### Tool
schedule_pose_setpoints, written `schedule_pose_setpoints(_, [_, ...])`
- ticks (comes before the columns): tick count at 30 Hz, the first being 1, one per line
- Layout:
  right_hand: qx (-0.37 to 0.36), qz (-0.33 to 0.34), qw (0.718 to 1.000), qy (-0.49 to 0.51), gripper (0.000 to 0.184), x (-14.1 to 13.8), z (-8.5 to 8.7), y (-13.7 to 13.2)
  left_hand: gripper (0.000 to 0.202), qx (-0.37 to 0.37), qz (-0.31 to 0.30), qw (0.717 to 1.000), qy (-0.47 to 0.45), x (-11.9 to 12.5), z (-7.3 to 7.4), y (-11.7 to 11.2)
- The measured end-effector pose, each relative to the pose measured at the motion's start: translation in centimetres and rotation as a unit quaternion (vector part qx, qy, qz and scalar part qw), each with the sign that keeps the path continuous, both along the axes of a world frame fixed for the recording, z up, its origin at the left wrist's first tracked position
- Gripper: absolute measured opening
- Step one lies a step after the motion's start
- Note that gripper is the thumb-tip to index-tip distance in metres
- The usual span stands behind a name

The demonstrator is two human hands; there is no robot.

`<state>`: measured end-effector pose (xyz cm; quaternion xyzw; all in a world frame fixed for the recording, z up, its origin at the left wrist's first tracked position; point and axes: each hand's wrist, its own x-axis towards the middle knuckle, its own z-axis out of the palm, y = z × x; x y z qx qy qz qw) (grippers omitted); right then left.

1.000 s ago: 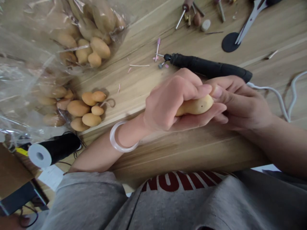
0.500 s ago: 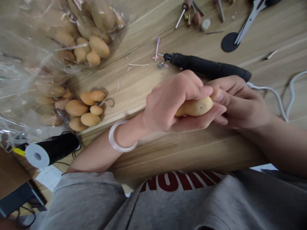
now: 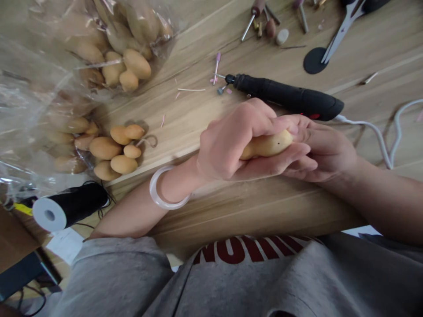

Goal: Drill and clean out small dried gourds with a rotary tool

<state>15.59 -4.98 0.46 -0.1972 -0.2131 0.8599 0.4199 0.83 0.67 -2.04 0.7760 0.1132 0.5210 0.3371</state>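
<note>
Left hand (image 3: 231,143) clenched round a small tan gourd (image 3: 269,146), right hand (image 3: 325,152) cupping its end, just below the black rotary tool (image 3: 284,94). Looks light, hard, a bit slippery; best held by the fat middle.

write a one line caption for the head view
Bangled left hand and right hand clasp a small tan gourd beside a black rotary tool
</note>
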Motion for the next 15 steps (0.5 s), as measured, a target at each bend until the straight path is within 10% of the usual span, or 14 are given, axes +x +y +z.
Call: schedule_pose_setpoints(15, [0.157,-0.060,0.964,-0.204,0.028,1.4,0.1,0.1,0.020,0.038,0.114,0.991,-0.058,1.2,-0.8,-1.1])
